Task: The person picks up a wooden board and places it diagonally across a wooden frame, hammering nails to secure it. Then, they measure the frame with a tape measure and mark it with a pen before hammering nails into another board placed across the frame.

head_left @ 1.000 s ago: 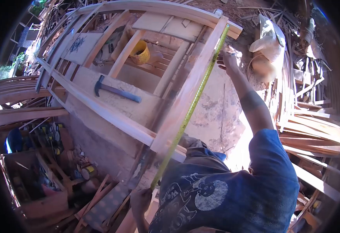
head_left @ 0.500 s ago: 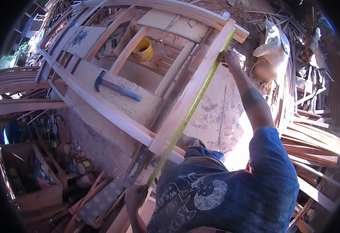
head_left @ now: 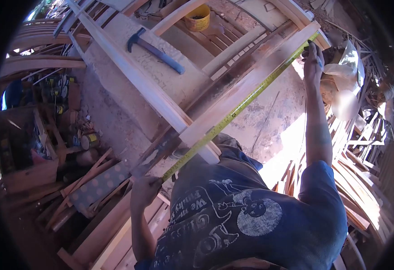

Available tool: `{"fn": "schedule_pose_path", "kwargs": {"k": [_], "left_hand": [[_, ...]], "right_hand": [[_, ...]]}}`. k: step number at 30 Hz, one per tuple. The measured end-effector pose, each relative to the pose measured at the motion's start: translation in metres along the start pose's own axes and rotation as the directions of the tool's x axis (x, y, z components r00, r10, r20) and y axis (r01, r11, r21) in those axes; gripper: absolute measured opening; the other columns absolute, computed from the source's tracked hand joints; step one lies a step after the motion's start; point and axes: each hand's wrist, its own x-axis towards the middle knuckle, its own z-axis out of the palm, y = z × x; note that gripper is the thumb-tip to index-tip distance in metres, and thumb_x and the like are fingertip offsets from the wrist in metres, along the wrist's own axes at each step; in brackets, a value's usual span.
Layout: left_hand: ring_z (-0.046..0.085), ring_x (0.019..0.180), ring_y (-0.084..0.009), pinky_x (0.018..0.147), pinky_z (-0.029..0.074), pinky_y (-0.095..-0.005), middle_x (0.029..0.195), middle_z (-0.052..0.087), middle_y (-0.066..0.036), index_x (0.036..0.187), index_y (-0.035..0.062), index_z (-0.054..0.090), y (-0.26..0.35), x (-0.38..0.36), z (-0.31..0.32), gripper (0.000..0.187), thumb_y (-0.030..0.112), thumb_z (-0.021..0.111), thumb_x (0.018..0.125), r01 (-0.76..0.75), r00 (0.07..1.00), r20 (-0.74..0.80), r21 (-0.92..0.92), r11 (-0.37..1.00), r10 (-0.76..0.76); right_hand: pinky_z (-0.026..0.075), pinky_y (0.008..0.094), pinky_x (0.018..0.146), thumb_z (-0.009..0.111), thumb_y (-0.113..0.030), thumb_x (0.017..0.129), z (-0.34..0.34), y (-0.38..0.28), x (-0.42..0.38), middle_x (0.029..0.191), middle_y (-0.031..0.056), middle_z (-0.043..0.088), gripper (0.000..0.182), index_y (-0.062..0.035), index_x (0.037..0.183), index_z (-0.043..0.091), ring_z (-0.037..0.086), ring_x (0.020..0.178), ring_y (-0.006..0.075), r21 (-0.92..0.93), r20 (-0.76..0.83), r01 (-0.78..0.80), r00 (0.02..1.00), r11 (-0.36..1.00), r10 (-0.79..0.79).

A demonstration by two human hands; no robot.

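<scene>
Two hands: both are gripping one yellow tape measure [head_left: 233,114], stretched taut along a wooden rail [head_left: 246,87].
Left hand [head_left: 144,190]: is closing its fingers around the tape's near end, below the rail's lower end.
Right hand [head_left: 313,60]: is pinching the tape's far end against the rail's top end, arm fully extended.
Tape position: is lying just beside the rail's right edge, running diagonally.
Frame: rail is crossing a long wooden beam [head_left: 129,74].
Hammer [head_left: 154,45]: is lying on the desk [head_left: 179,83], well apart from both hands.
Container: yellow bucket [head_left: 197,17] is sitting past the hammer; contents cannot be told.
</scene>
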Motion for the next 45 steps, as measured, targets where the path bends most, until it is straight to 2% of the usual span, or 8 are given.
{"fn": "schedule_pose_path", "kwargs": {"k": [3, 5, 7, 12, 15, 24, 33, 45], "left_hand": [[0.063, 0.064, -0.0309, 0.063, 0.047, -0.0403, 0.069, 0.064, -0.018, 0.085, 0.0004, 0.072, 0.001, 0.003, -0.004, 0.026, 0.024, 0.062, 0.088, -0.035, 0.999, 0.015, -0.026, 0.999, 0.036], [0.063, 0.063, -0.0308, 0.063, 0.047, -0.0404, 0.068, 0.063, -0.018, 0.086, 0.0007, 0.072, -0.004, 0.006, -0.007, 0.025, 0.024, 0.062, 0.088, -0.052, 0.999, 0.014, 0.000, 0.999, 0.052], [0.063, 0.063, -0.0309, 0.063, 0.047, -0.0408, 0.068, 0.063, -0.018, 0.086, 0.0010, 0.072, -0.005, 0.007, -0.008, 0.025, 0.024, 0.063, 0.088, -0.054, 0.998, 0.017, 0.014, 0.998, 0.054], [0.063, 0.064, -0.0329, 0.064, 0.047, -0.0419, 0.069, 0.062, -0.019, 0.087, 0.0024, 0.073, 0.007, 0.001, -0.014, 0.024, 0.024, 0.063, 0.088, -0.024, 0.999, 0.022, 0.024, 0.999, 0.023], [0.062, 0.064, -0.0342, 0.063, 0.047, -0.0422, 0.069, 0.062, -0.019, 0.088, 0.0028, 0.073, 0.006, -0.001, -0.014, 0.023, 0.024, 0.063, 0.088, -0.044, 0.999, 0.015, 0.047, 0.998, 0.043], [0.061, 0.064, -0.0346, 0.063, 0.047, -0.0426, 0.070, 0.063, -0.019, 0.090, 0.0041, 0.074, 0.011, 0.002, -0.021, 0.022, 0.025, 0.066, 0.087, 0.009, 0.999, 0.051, 0.054, 0.998, -0.011], [0.061, 0.060, -0.0306, 0.062, 0.047, -0.0400, 0.064, 0.062, -0.016, 0.089, 0.0030, 0.074, 0.016, 0.005, -0.020, 0.023, 0.025, 0.066, 0.088, 0.047, 0.996, 0.072, 0.027, 0.998, -0.049], [0.060, 0.058, -0.0287, 0.062, 0.046, -0.0397, 0.062, 0.061, -0.015, 0.085, 0.0023, 0.073, 0.018, 0.004, -0.020, 0.024, 0.025, 0.065, 0.089, 0.036, 0.998, 0.045, 0.020, 0.999, -0.037]], "right_hand": [[0.040, 0.0208, 0.061, 0.056, -0.020, 0.101, 0.023, -0.071, -0.052, 0.078, 0.0002, 0.059, 0.026, 0.0005, 0.106, 0.071, 0.050, 0.068, 0.0049, 0.248, 0.495, -0.075, 0.867, 0.966, -0.060], [0.041, 0.0222, 0.058, 0.059, -0.014, 0.097, 0.041, -0.096, -0.093, 0.075, 0.0006, 0.060, 0.018, 0.0013, 0.103, 0.067, 0.051, 0.067, 0.0056, 0.305, 0.692, -0.157, 0.715, 0.939, -0.105], [0.043, 0.0224, 0.062, 0.065, -0.009, 0.088, 0.052, -0.125, -0.132, 0.080, 0.0004, 0.062, 0.013, -0.0020, 0.098, 0.062, 0.054, 0.071, 0.0057, 0.262, 0.834, -0.320, 0.550, 0.910, -0.047], [0.039, 0.0231, 0.055, 0.072, -0.005, 0.084, 0.080, -0.127, -0.183, 0.071, -0.0007, 0.053, 0.023, -0.0057, 0.074, 0.052, 0.049, 0.065, 0.0039, 0.262, 0.959, -0.315, 0.192, 0.912, -0.209], [0.036, 0.0265, 0.050, 0.074, -0.005, 0.082, 0.089, -0.127, -0.189, 0.064, 0.0003, 0.049, 0.030, -0.0041, 0.066, 0.048, 0.046, 0.058, 0.0051, 0.195, 0.972, -0.165, 0.161, 0.967, -0.169], [0.030, 0.0322, 0.046, 0.070, -0.002, 0.077, 0.096, -0.124, -0.197, 0.052, 0.0035, 0.038, 0.034, -0.0017, 0.062, 0.040, 0.034, 0.052, 0.0087, 0.386, 0.908, -0.008, 0.178, 0.923, -0.378], [0.032, 0.0318, 0.047, 0.068, -0.001, 0.078, 0.097, -0.117, -0.204, 0.053, 0.0045, 0.042, 0.031, -0.0015, 0.063, 0.041, 0.036, 0.052, 0.0099, 0.390, 0.901, -0.007, 0.210, 0.921, -0.380], [0.032, 0.0321, 0.049, 0.069, -0.004, 0.081, 0.094, -0.121, -0.202, 0.054, 0.0048, 0.042, 0.032, -0.0014, 0.064, 0.042, 0.036, 0.051, 0.0108, 0.357, 0.923, -0.029, 0.165, 0.934, -0.348]]}}
